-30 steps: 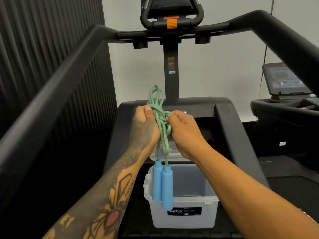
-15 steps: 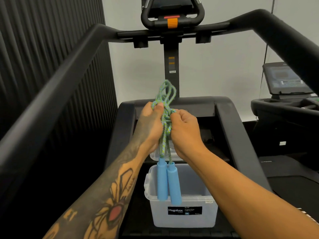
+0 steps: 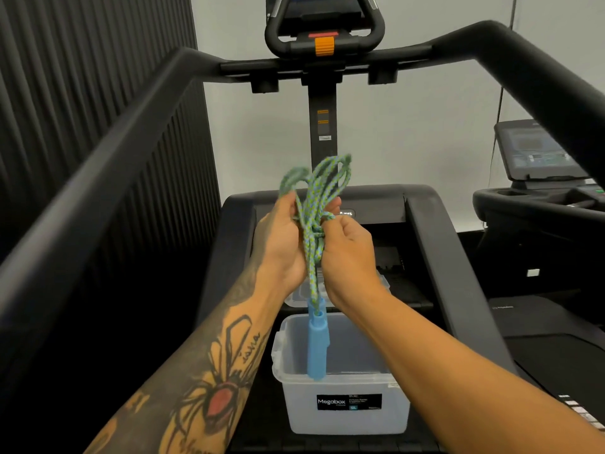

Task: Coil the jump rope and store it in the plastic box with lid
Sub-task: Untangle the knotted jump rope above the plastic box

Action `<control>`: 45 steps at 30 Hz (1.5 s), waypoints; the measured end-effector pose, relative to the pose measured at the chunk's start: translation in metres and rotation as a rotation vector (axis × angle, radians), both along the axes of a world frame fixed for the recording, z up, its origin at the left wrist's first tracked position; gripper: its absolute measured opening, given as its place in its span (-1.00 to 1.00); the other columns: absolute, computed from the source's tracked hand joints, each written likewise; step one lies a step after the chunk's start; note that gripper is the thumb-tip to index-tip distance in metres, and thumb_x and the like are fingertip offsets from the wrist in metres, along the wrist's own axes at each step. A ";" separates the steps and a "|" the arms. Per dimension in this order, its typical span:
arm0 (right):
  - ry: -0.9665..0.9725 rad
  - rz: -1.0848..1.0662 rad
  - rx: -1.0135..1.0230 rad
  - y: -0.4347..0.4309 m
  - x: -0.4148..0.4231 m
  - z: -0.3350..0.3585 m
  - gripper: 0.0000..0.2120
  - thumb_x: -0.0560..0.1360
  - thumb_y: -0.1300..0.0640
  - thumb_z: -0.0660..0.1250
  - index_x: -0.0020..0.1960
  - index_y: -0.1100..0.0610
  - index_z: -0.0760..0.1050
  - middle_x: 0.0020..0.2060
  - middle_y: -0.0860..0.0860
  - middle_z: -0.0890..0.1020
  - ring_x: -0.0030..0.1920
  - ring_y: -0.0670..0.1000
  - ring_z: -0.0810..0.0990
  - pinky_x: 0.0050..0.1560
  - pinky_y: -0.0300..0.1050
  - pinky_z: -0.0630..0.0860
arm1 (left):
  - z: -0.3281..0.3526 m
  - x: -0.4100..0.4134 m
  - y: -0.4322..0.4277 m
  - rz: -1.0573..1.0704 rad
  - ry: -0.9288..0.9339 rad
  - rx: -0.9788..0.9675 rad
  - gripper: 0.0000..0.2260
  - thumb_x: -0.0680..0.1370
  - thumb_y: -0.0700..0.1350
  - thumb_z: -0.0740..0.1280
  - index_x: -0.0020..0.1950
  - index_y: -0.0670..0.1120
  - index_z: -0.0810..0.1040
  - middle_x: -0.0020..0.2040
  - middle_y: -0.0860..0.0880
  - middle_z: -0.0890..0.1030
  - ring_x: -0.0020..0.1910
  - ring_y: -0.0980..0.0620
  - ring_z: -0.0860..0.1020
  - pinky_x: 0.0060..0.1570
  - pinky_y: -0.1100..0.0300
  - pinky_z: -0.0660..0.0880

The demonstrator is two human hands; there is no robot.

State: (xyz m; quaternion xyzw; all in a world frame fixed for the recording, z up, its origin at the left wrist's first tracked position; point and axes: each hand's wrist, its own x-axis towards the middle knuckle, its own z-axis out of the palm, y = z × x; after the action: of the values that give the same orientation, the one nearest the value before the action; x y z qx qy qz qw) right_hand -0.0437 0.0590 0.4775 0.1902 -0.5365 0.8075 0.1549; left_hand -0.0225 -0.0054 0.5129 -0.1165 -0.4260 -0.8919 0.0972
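The green-and-blue braided jump rope is bundled into loops with a wrap around its middle. My left hand grips the bundle from the left, and my right hand pinches the wrap from the right. Loose loops stick up above both hands. The rope's blue handles hang straight down, one in front of the other, into the open clear plastic box that stands on the treadmill belt. The box's clear lid lies flat just behind it, mostly hidden by my hands.
I stand on a black treadmill with side rails left and right and a console ahead. A ribbed dark wall is on the left. A second machine stands at the right.
The loops above my hands have spread apart and tilted right. The handles swung so one hides the other and hang lower into the box. My hands stayed close together on the wrap.
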 end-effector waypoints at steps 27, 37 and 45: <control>0.097 -0.104 0.637 0.053 0.004 0.026 -0.21 0.23 -0.01 0.41 0.41 0.04 0.23 0.28 0.08 0.49 0.14 0.02 0.55 0.05 -0.06 0.54 | 0.012 0.014 -0.044 0.204 -0.080 -1.157 -0.87 0.55 -0.30 0.21 -0.06 -0.07 0.38 -0.42 -0.09 0.45 -0.61 0.13 0.26 -0.61 0.35 0.11; 0.670 -0.214 1.144 0.045 0.017 0.050 -0.52 0.30 0.09 0.42 0.20 0.00 0.43 -0.03 -0.02 0.58 -0.06 0.01 0.55 -0.03 0.00 0.53 | 0.030 0.023 -0.041 -0.004 -0.060 -1.001 -0.77 0.43 -0.09 0.27 0.00 -0.18 0.45 -0.30 -0.09 0.44 -0.52 0.10 0.27 -0.59 0.32 0.12; 0.312 -0.023 1.437 0.069 0.021 0.063 -0.47 0.29 0.01 0.50 0.21 -0.01 0.43 -0.06 -0.09 0.58 -0.05 -0.03 0.60 -0.04 -0.05 0.55 | 0.031 0.018 -0.046 0.129 -0.059 -0.801 -0.43 0.33 0.38 0.21 0.09 -0.05 0.31 -0.08 -0.20 0.43 -0.53 0.10 0.28 -0.62 0.30 0.16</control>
State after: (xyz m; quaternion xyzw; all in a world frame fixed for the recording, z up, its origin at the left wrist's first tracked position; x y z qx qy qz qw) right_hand -0.0230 0.1284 0.5407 0.3516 -0.9072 0.2184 0.0750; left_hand -0.0046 -0.0510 0.5434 -0.0924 -0.7487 -0.6506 0.0875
